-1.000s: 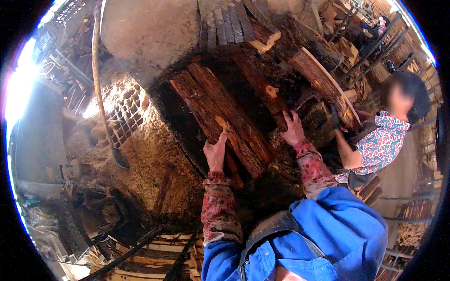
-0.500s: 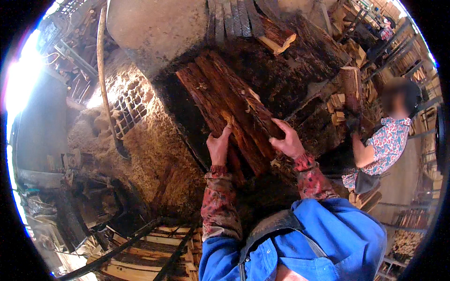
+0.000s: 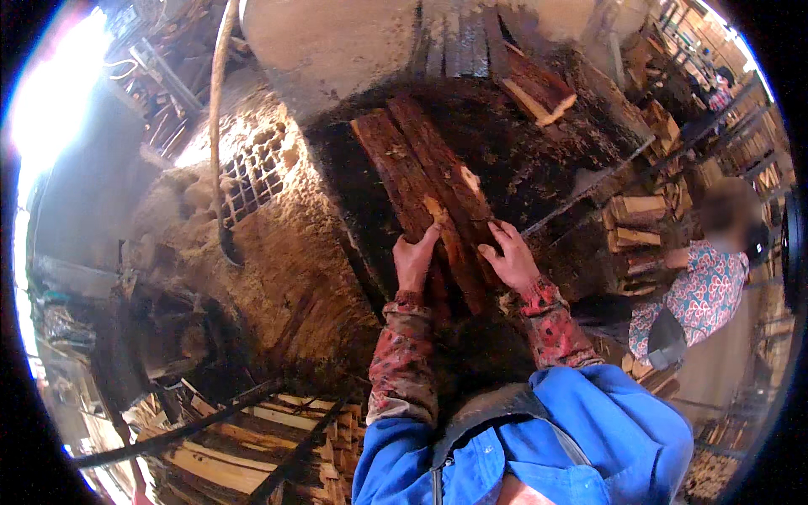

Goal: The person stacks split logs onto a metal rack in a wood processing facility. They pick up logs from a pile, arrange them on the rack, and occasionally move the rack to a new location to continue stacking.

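Note:
Two long dark wood slabs (image 3: 389, 168) with rough bark lie side by side before me, running from my hands away toward the upper left. My left hand (image 3: 415, 259) is closed on their left edge, with the thumb on top beside a pale orange scar. At the right edge, my right hand (image 3: 513, 263) grips the slabs with thumb and fingers bent over the bark. The fingers beneath the wood are hidden. Under the slabs is a blackened work surface (image 3: 522, 172) strewn with bark crumbs.
A split piece of wood (image 3: 539, 84) lies at the far right of the dark surface. Sawdust (image 3: 295, 244) is heaped on the left around a metal grid (image 3: 252, 181) and a long-handled tool (image 3: 216, 126). Sawn boards (image 3: 223, 463) lie lower left. A co-worker (image 3: 703, 282) stands at right near stacked wood.
My hands have come closer together on the slabs, and the wood between them looks narrower. The co-worker's upright log no longer shows. The whole view has shifted a little.

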Available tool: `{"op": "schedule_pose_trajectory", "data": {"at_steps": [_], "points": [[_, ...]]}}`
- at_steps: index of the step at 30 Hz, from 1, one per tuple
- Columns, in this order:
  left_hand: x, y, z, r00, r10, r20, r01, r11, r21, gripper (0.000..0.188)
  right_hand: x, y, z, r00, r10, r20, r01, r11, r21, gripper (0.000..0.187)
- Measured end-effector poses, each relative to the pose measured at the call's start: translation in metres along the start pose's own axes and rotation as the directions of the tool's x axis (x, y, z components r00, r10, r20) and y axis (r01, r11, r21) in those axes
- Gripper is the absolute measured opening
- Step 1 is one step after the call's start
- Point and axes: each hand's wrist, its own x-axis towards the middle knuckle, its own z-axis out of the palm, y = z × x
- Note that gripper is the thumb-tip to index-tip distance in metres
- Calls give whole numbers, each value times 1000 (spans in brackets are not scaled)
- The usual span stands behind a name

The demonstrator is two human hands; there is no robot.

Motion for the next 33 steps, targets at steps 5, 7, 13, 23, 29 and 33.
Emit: {"op": "schedule_pose_trajectory", "data": {"at_steps": [5, 7, 13, 23, 29, 33], "points": [[-17, 30, -7, 999, 18, 26, -17, 1000, -17, 41, -11, -22, 17, 997, 68, 28, -65, 992, -113, 81], [-15, 21, -8, 999, 27, 18, -28, 998, 48, 43, -15, -19, 18, 998, 55, 24, -52, 991, -122, 82], [10, -34, -15, 994, 106, -39, -102, 990, 99, 63, -15, -9, 30, 1000, 4, -10, -6, 987, -158, 78], [10, -13, 14, 998, 18, -60, -9, 990, 143, 74, 0, 12, 13, 1000, 7, 6, -6, 987, -159, 77], [34, -27, 31, 998, -32, -48, 41, 981, 192, 79, 20, 24, -6, 1000, -7, 18, 9, 997, -81, 79], [39, -23, 41, 999, -34, -34, 40, 982, 184, 80, 27, 22, -14, 998, 60, 23, -57, 993, -106, 78]]}}
